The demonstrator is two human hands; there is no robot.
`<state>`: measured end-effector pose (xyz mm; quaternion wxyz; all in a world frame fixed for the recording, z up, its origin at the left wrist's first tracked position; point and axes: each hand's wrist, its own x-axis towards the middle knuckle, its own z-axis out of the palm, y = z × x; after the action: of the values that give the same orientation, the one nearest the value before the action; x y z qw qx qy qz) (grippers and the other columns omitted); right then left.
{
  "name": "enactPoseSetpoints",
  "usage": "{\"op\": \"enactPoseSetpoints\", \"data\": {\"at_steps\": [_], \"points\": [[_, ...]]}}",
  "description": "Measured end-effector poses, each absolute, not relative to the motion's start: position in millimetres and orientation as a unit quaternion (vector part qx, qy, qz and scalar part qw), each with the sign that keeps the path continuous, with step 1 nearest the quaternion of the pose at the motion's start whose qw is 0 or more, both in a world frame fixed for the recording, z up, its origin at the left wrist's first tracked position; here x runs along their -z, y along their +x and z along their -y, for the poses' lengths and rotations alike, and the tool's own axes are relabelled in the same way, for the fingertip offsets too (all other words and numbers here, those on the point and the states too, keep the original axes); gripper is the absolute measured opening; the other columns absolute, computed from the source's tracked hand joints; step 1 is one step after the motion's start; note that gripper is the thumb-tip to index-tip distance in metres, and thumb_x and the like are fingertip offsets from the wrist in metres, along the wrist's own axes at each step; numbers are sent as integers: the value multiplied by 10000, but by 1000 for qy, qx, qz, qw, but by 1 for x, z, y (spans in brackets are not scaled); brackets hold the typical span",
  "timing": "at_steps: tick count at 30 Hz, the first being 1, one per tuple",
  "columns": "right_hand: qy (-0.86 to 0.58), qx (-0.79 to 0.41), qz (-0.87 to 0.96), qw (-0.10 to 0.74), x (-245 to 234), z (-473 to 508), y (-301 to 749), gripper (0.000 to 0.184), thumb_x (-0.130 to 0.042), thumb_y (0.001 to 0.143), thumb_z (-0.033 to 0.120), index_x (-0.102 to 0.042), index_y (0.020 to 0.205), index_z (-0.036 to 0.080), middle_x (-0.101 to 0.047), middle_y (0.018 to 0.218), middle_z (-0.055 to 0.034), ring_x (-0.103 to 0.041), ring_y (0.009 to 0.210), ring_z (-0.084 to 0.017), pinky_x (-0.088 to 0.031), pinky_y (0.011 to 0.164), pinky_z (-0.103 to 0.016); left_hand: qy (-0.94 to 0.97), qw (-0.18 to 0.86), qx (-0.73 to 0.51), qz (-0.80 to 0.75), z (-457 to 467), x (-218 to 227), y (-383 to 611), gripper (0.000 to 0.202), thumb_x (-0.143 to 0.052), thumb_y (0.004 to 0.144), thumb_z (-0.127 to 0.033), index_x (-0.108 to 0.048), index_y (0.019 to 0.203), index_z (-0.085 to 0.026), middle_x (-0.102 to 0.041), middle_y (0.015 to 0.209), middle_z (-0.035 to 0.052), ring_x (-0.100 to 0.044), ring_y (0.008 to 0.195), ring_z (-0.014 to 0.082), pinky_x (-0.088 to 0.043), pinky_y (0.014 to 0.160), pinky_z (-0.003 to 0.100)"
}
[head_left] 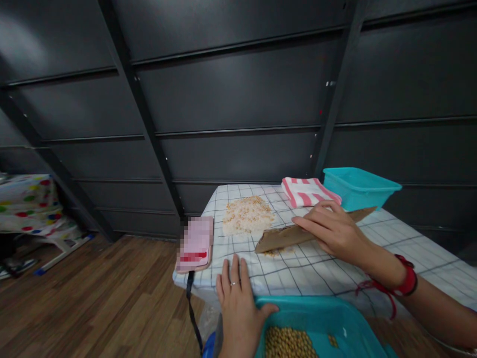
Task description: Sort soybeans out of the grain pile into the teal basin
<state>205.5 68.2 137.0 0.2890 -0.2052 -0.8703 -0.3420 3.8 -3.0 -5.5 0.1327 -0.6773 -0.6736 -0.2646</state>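
Note:
My right hand [333, 231] grips a long strip of brown cardboard [283, 238] from above, its lower edge resting on the checked tablecloth. A few yellowish grains [274, 252] lie on the cloth along the strip's near side. My left hand [238, 303] lies with fingers stretched out on the table's front edge, its thumb over the rim of a teal plastic basin [309, 303]. Inside that basin are many round, tan soybean-like beans [288, 343]. Beyond the cardboard, a spread of white grains mixed with yellow ones [249, 216] covers part of the cloth.
A pink phone [196, 243] with a black strap lies at the table's left edge. At the back right are a folded pink-and-white striped towel [309, 191] and a second teal basin [359, 189]. A dark panelled wall [238, 99] stands behind the table.

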Motion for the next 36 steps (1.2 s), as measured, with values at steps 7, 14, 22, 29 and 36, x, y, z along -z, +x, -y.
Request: {"op": "enactPoseSetpoints", "data": {"at_steps": [7, 14, 22, 29, 36], "points": [[-222, 381, 853, 280, -140, -64, 207, 301, -342, 745, -1, -524, 949, 126, -568, 669, -40, -465, 668, -161, -334, 696, -339, -679, 114, 253, 679, 4, 2, 4, 890, -682, 486, -452, -330, 1229, -112, -389, 1280, 174, -254, 1204, 354, -253, 941, 548], [-236, 357, 861, 276, -136, -50, 207, 281, -341, 764, 14, -520, 949, 127, -582, 686, -41, -465, 671, -155, -334, 699, -333, -690, 124, 241, 671, 3, 7, 0, 951, -688, 465, -484, -301, 1245, -102, -362, 1301, 170, -245, 1206, 357, -258, 940, 538], [-232, 366, 855, 286, -139, -46, 202, 300, -341, 756, 3, -517, 970, 121, -585, 688, -42, -465, 668, -155, -335, 703, -337, -685, 112, 250, 675, 3, 8, 0, 937, -669, 490, -489, -281, 1258, -117, -348, 1312, 160, -224, 1219, 348, -227, 960, 533], [-244, 347, 863, 275, -134, -40, 198, 279, -329, 779, 29, -550, 924, 119, -582, 676, -45, -461, 653, -153, -333, 695, -337, -678, 119, 265, 675, 2, 11, 3, 928, -665, 496, -465, -268, 1260, -120, -345, 1311, 163, -203, 1228, 347, -218, 964, 545], [-269, 333, 868, 254, -130, -18, 203, 279, -301, 795, 19, -522, 896, 157, -550, 640, -9, -447, 610, -138, -324, 699, -338, -695, 119, 252, 663, 2, 11, -1, 947, -660, 484, -497, -275, 1255, -105, -342, 1312, 168, -214, 1217, 360, -233, 951, 564]]}}
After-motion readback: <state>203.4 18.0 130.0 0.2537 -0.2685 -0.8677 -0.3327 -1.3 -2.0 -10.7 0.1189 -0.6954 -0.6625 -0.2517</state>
